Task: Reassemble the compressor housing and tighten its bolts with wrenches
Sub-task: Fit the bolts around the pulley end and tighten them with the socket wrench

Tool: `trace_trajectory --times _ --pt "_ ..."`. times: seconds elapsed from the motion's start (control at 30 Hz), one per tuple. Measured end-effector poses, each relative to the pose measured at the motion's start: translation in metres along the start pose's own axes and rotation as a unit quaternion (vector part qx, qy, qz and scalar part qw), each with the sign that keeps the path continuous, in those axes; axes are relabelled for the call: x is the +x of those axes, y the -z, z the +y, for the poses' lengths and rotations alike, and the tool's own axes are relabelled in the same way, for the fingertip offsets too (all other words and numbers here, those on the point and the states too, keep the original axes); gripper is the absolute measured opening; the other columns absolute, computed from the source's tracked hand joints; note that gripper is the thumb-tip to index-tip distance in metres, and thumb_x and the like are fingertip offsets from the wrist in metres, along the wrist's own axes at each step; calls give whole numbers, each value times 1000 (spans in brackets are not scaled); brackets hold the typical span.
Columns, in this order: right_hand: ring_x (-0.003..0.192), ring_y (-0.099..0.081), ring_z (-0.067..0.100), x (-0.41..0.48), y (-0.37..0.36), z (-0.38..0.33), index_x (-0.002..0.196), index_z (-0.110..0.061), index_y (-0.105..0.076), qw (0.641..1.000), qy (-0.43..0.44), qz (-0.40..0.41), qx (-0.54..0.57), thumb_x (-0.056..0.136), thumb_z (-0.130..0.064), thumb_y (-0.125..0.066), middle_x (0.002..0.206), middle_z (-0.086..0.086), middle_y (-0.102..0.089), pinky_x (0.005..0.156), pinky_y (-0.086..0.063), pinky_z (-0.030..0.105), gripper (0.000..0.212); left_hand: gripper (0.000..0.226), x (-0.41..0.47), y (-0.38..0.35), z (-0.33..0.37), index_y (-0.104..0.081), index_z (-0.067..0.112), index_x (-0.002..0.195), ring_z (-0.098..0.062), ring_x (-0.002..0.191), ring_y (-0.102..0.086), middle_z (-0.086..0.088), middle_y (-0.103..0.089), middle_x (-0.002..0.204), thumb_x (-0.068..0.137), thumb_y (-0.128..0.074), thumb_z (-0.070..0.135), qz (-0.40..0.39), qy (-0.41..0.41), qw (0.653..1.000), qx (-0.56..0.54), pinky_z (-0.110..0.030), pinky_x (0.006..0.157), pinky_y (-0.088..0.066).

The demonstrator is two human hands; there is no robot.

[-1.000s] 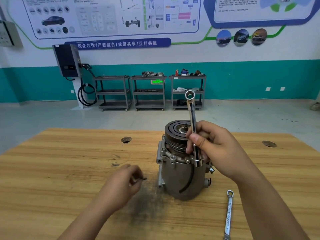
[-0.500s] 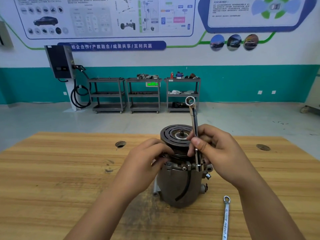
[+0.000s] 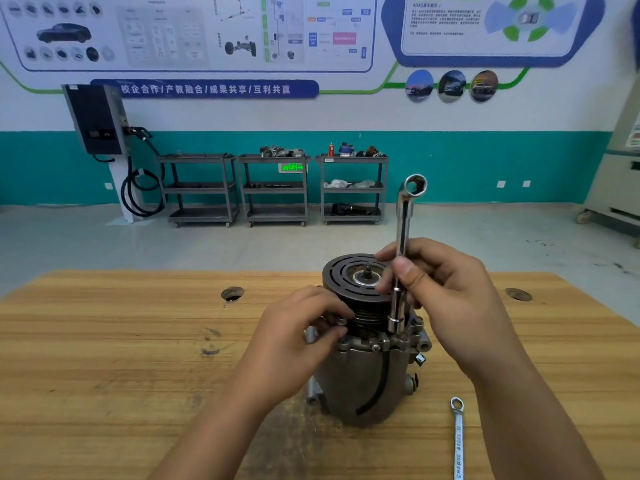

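A grey metal compressor (image 3: pixel 363 379) stands upright on the wooden table (image 3: pixel 104 358), its dark pulley (image 3: pixel 349 282) on top. My right hand (image 3: pixel 446 296) grips a chrome ring wrench (image 3: pixel 401 244) held nearly upright, its lower end down at the housing flange on the right of the pulley. My left hand (image 3: pixel 301 337) is at the flange's left side, fingertips pinching a small bolt (image 3: pixel 341 321) against the housing. A second wrench (image 3: pixel 458 438) lies flat on the table to the right of the compressor.
Two round holes (image 3: pixel 232 293) (image 3: pixel 517 294) are cut in the tabletop near its far edge. Beyond the table is open floor, then three grey shelf carts (image 3: pixel 273 188) and a wall charger (image 3: pixel 97 123) with a coiled cable against the teal wall.
My left hand rose from the table with a small bolt and came to the flange's left side. My right hand kept hold of the upright wrench. The view moved closer.
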State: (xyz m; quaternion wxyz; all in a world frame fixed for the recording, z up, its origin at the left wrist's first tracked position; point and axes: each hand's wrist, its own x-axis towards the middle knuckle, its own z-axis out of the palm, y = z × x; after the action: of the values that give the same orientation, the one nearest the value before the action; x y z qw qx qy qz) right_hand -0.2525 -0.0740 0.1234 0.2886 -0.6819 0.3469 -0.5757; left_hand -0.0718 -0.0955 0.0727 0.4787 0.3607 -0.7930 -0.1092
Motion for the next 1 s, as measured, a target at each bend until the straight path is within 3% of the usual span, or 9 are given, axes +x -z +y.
trace_trajectory --times 0.1,0.23,0.47,0.7,0.8,1.0 --pt "74 -65 3 4 -15 -1 88 -26 -64 1000 7 10 2 92 -8 -52 72 -5 -69 70 -50 15 22 34 3 3 -1 -67 31 89 -4 82 -62 15 -63 93 75 -74 1 -19 -1 1000 -12 -19 71 -52" --pt "74 -65 3 12 -30 -3 91 -28 -58 1000 23 5 -20 94 -7 -50 73 -9 -69 69 -50 17 23 45 11 9 0 -58 40 88 -2 78 -61 16 -62 85 73 -76 3 -45 1 999 -13 -15 69 -50" --pt "76 -65 5 15 -31 2 98 -30 -53 998 45 -12 -50 95 -7 -48 76 -10 -69 70 -47 11 24 44 10 10 2 -56 35 94 -1 80 -60 14 -62 87 72 -76 2 -77 12 997 -13 -12 69 -49" --pt "86 -65 6 15 -27 5 98 -29 -53 998 46 -14 -45 91 -12 -46 82 -10 -68 80 -50 23 19 45 8 6 12 -51 33 87 -6 71 -62 11 -62 79 70 -77 -1 -71 124 988 -65 -24 68 -53" --pt "88 -65 6 15 -25 4 97 -30 -52 998 45 -5 -47 87 -18 -44 83 -10 -69 85 -48 31 18 44 6 2 18 -48 31 82 -4 67 -62 19 -60 87 69 -77 1 -55 153 985 -52 -21 64 -52" --pt "87 -65 6 15 -26 6 98 -31 -53 997 37 -8 -60 87 -20 -44 83 -10 -70 87 -48 36 17 40 6 -1 19 -52 26 81 -1 64 -61 9 -63 72 66 -81 4 -42 184 981 -40 -12 56 -47"
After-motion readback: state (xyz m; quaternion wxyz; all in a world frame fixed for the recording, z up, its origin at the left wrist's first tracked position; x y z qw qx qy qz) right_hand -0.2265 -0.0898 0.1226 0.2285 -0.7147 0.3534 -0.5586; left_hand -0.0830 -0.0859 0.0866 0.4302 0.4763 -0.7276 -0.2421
